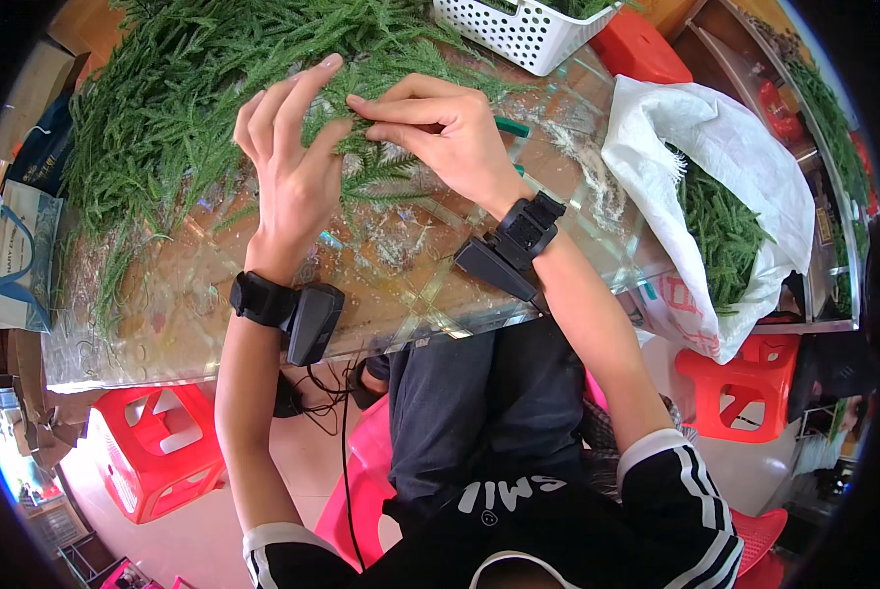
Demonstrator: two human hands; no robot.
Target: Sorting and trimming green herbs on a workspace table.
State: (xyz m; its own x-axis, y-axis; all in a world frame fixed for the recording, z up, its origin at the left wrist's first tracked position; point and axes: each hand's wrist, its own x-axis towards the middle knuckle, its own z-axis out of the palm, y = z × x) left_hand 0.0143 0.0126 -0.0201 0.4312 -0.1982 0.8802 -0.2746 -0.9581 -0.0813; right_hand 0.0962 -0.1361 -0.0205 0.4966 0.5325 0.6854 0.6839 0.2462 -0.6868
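My right hand [447, 125] pinches the green artificial pine foliage [372, 168] between thumb and fingertips, above the table. Part of what it grips is hidden behind the fingers. My left hand [292, 147] is just to the left, its fingers spread and its thumb close to the same foliage; no grip shows there. A large heap of green artificial pine sprigs [167, 110] covers the far left of the table, behind and beside my left hand. Under the right wrist, a dark green object [511, 127] lies partly covered.
White debris [587, 173] is scattered over the clear-covered table [381, 294]. A white perforated basket [524, 33] stands at the back. At right, a white woven sack [712, 110] holds more sprigs. Red plastic stools [156, 449] stand below; a paper bag [24, 258] is at left.
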